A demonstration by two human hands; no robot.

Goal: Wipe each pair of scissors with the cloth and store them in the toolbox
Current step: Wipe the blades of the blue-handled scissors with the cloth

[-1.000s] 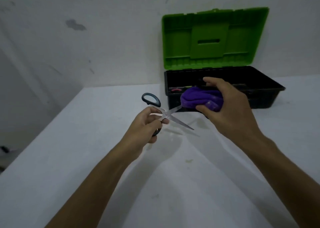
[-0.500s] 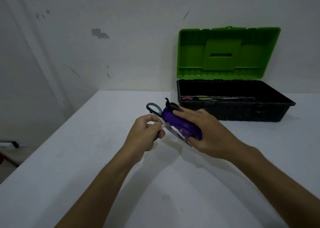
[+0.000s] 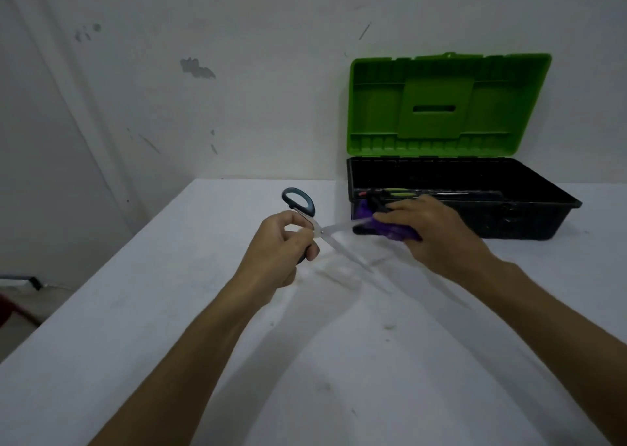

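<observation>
Bare forearms, sleeveless, no jewellery.

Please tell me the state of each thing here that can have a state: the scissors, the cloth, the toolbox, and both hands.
scissors: blades open, held up
cloth: bunched around one blade
toolbox: lid open, upright
left hand: gripping scissors handle
right hand: gripping cloth

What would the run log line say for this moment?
left hand: holds scissors, blades open | right hand: cloth on blade | toolbox: open
</observation>
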